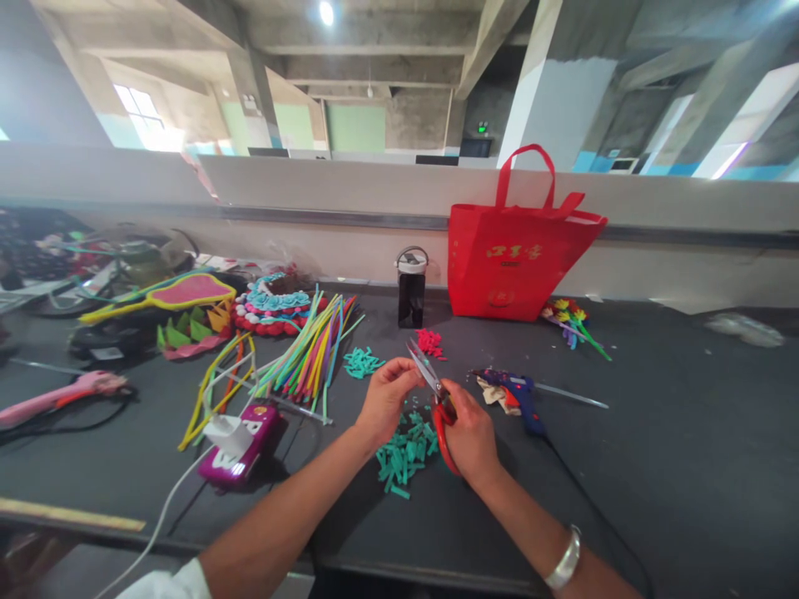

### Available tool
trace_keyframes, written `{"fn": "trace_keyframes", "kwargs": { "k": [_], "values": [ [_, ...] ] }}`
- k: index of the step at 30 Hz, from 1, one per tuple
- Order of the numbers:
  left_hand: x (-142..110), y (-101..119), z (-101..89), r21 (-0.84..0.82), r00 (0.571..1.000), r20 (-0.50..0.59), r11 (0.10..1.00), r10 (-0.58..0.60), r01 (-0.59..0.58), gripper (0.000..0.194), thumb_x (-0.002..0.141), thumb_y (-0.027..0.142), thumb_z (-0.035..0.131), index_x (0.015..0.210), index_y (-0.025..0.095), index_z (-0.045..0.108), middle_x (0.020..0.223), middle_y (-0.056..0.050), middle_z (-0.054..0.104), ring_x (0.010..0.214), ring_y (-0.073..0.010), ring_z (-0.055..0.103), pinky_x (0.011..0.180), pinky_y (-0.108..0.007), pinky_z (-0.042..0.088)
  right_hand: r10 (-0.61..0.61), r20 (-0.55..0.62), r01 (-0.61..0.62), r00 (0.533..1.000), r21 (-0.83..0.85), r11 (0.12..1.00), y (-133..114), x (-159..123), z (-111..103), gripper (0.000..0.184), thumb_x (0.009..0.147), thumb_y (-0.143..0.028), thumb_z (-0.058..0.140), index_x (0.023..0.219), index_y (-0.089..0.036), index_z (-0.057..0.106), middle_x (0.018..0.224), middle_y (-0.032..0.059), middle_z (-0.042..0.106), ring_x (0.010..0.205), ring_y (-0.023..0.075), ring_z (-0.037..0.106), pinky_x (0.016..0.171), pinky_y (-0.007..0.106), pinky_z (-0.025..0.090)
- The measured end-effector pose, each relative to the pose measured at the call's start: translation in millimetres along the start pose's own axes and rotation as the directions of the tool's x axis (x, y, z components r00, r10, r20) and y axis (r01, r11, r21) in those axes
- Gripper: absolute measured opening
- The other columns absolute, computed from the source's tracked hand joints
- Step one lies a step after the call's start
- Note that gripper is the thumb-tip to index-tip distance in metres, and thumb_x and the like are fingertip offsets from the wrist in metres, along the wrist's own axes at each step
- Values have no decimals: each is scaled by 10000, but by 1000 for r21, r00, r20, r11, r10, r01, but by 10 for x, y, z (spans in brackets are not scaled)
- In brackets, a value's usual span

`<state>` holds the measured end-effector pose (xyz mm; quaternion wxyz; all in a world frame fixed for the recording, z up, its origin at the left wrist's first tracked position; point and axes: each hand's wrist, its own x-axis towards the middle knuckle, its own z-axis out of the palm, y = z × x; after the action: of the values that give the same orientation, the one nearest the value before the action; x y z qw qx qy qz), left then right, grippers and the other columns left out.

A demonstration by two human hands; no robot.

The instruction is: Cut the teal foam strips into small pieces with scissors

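My right hand (473, 434) is wrapped round the red handles of a pair of scissors (444, 439). Their blades point up and to the left, and appear slightly apart. Beside the blades, my left hand (387, 401) is closed in a pinch; whatever is between its fingertips is too small to make out. Below both hands lies a loose pile of short green strips (405, 456). Beyond the fingers sit a small heap of teal pieces (362, 363) and a heap of pinkish-red pieces (430, 343).
A bundle of coloured sticks (312, 349) lies left of the teal heap, near a purple power strip (232, 466). A blue glue gun (525, 401) with its cord lies right. Behind stand a dark bottle (410, 298) and a red bag (518, 258). A pink glue gun (68, 395) lies far left.
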<state>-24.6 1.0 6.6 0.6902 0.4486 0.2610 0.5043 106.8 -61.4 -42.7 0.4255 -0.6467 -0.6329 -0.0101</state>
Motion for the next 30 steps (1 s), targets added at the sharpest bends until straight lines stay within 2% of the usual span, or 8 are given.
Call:
{"fn": "trace_keyframes", "kwargs": {
  "k": [8, 14, 16, 19, 21, 23, 27, 30],
  "values": [
    [26, 24, -33, -56, 998, 19, 996, -61, 62, 113, 690, 226, 703, 737, 157, 628, 655, 0, 626, 618, -103, 558, 657, -230, 419, 84, -35, -80, 996, 101, 992, -36, 42, -32, 267, 845, -269, 501, 1084, -194, 592, 863, 38, 690, 725, 175, 656, 675, 270, 496],
    [44, 76, -57, -72, 991, 86, 991, -106, 113, 102, 686, 223, 668, 713, 163, 590, 639, 7, 597, 574, -99, 537, 589, -223, 399, 116, -33, -112, 993, 88, 990, -16, 65, -68, 291, 857, -333, 520, 1105, -192, 578, 815, 24, 681, 684, 165, 635, 658, 263, 477],
    [57, 71, -77, -13, 997, 32, 997, -69, 70, 99, 675, 212, 667, 716, 164, 591, 644, 10, 600, 574, -98, 537, 601, -225, 407, 105, -25, -103, 994, 52, 993, -12, 67, -77, 301, 851, -331, 525, 1117, -202, 582, 854, 32, 683, 718, 171, 641, 671, 268, 480],
    [93, 51, -123, 180, 994, -80, 982, 74, -59, 76, 660, 186, 655, 695, 162, 591, 652, 14, 608, 595, -96, 541, 635, -225, 418, 91, -24, -91, 996, 11, 996, -19, 68, -90, 293, 834, -311, 539, 1105, -218, 600, 903, 39, 682, 767, 180, 645, 695, 279, 486],
    [112, 32, -148, 329, 983, -107, 938, 153, -110, 74, 657, 189, 651, 681, 161, 586, 637, 20, 599, 591, -95, 533, 620, -218, 412, 97, -30, -96, 995, 48, 994, -32, 70, -102, 293, 838, -315, 539, 1104, -209, 601, 850, 30, 679, 715, 168, 638, 682, 273, 490],
    [114, 12, -154, 474, 979, -71, 870, 189, -133, 75, 659, 198, 644, 678, 160, 582, 610, 29, 574, 566, -94, 510, 577, -212, 394, 109, -42, -103, 993, 121, 987, -46, 72, -117, 312, 847, -346, 543, 1116, -194, 590, 818, 26, 677, 674, 158, 632, 669, 265, 497],
    [67, -21, -113, 731, 969, 142, 639, 201, -239, 12, 680, 167, 588, 675, 158, 594, 616, 16, 578, 581, -108, 513, 565, -220, 384, 123, -71, -102, 990, 244, 964, -58, 74, -139, 366, 848, -406, 570, 1142, -187, 564, 935, 61, 684, 775, 177, 648, 732, 291, 514],
    [32, -36, -91, 798, 938, 298, 493, 177, -346, 46, 693, 143, 557, 681, 160, 598, 643, 4, 598, 606, -116, 526, 592, -227, 391, 131, -53, -109, 990, 303, 947, -47, 73, -134, 382, 839, -400, 587, 1155, -187, 560, 987, 74, 680, 830, 190, 648, 778, 317, 515]
  ]
}}
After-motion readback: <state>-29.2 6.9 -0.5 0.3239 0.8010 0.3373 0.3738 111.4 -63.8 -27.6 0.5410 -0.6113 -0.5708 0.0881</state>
